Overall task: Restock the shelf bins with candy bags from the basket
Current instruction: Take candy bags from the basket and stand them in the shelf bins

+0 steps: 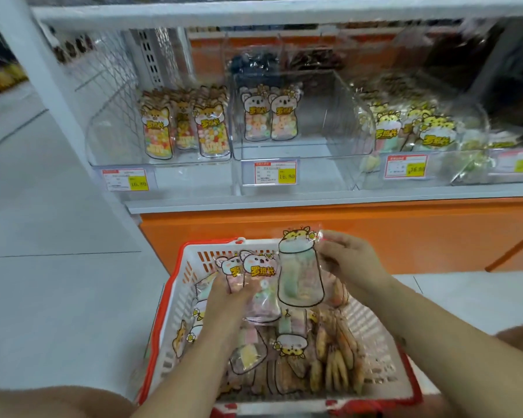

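A white basket with a red rim sits low in front of me, filled with several candy bags. My left hand grips two koala-print candy bags above the basket. My right hand pinches the top corner of a clear bag with a yellow hamster print, held upright over the basket. On the shelf stand three clear bins: the left bin holds fox-print bags, the middle bin holds two koala bags at its left side, the right bin holds hamster bags.
Price tags hang on the bin fronts. An orange cabinet base runs below the shelf. A white upright post stands at the left, with grey floor beyond. My knees show at the bottom corners.
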The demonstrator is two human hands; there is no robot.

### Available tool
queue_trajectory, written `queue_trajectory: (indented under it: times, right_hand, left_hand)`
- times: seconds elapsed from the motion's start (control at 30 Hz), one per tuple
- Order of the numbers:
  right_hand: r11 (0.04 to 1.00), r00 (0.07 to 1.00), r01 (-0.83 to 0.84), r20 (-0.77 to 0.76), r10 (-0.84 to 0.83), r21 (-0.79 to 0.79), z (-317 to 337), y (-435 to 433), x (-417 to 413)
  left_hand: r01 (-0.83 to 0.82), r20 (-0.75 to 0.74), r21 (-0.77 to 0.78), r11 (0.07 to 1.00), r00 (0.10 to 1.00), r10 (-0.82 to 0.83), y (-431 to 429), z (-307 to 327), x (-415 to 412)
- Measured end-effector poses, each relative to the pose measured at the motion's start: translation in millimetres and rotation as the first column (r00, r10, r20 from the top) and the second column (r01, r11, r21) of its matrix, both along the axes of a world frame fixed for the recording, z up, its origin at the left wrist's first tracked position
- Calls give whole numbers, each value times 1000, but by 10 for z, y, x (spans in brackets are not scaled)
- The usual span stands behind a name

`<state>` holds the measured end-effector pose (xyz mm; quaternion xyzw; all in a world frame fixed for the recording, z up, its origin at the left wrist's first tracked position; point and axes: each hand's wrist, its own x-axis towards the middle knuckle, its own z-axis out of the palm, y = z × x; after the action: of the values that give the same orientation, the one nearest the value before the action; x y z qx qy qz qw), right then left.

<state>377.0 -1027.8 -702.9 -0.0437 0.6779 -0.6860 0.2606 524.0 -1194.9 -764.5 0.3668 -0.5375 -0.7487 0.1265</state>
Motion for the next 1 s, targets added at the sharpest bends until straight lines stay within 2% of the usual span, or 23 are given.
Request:
queue_trajectory:
  times: [0.13,0.27,0.4,0.5,0.57,0.67,0.73,0.8,0.9,0.93,1.0]
  right_hand:
    - [996,991,-48,123,58,-76,303,-39,144]
    - [992,989,59,145,-43,-110,554,-23,204]
    - [995,994,89,-53,-91,-43,756,-47,249]
    - [999,998,-24,-61,23,-25,741,-141,401]
    - [996,993,-88,-85,87,1,704,-195,509]
    - [981,952,-111,-265,151,158,620,-214,545]
    - [960,914,-61,-371,164,274,578,-200,518]
    - [955,929,-82,-326,176,284,595,-185,482]
    - [955,957,-281,-50,287,90,643,-159,413]
    - [947,947,-319,-15,320,35,642,-150,400]
    - [948,947,-318,-53,318,15,646,-137,409]
  left_hand:
    - [11,-148,-43,999,989,-17,48,168,3]
    - [-6,-248,-82,997,969,-15,155,382,28]
    - [52,-273,-81,995,959,-72,259,682,106]
    - [89,-258,-151,985,958,-127,288,645,54]
    - [53,-238,-159,986,967,-90,301,657,26]
    - [-18,-223,-118,993,975,-9,275,643,10]
    - [-37,-233,-52,998,972,23,232,612,5]
    - [-15,-237,-32,999,972,7,206,642,13]
    - [50,-212,-77,996,975,-66,220,703,29]
    - [69,-225,-111,991,970,-93,238,730,23]
    - [90,-221,-202,975,966,-135,260,823,1]
